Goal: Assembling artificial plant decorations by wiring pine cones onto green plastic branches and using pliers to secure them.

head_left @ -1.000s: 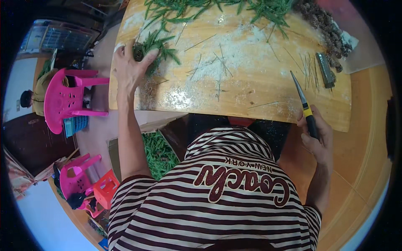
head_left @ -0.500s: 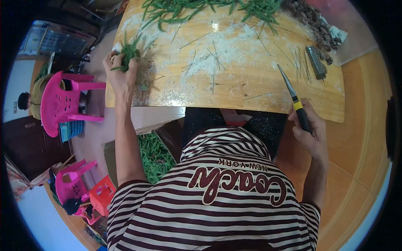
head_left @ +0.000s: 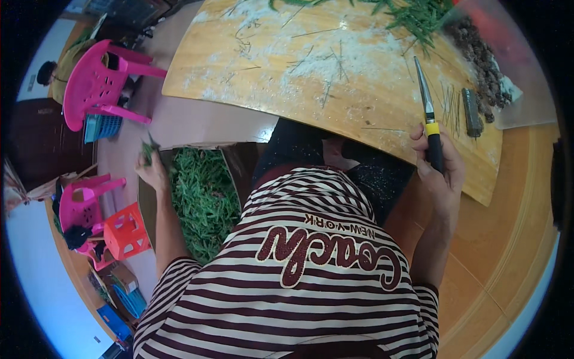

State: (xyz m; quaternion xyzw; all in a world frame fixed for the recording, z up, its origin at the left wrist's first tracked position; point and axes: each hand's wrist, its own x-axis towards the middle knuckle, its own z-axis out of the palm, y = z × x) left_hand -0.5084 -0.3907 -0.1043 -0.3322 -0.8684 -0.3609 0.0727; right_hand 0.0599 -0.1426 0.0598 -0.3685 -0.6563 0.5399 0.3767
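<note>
Off the wooden board [head_left: 359, 90] now — left hand [head_left: 152, 170] drops greens over the box [head_left: 206, 197]; right hand [head_left: 439, 170] still grips the knife [head_left: 427, 113].

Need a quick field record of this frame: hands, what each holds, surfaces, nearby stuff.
left hand: left hand grips a small bunch of green leaves, over the box
right hand: right hand holds a knife, blade over the board
box: cardboard box on the floor at the person's left, full of green cuttings
work surface: wooden board, pale residue and scattered thin stems
far edge of board: pile of green leaves, brown bits, small dark block
background: pink plastic chairs, orange crate
</note>
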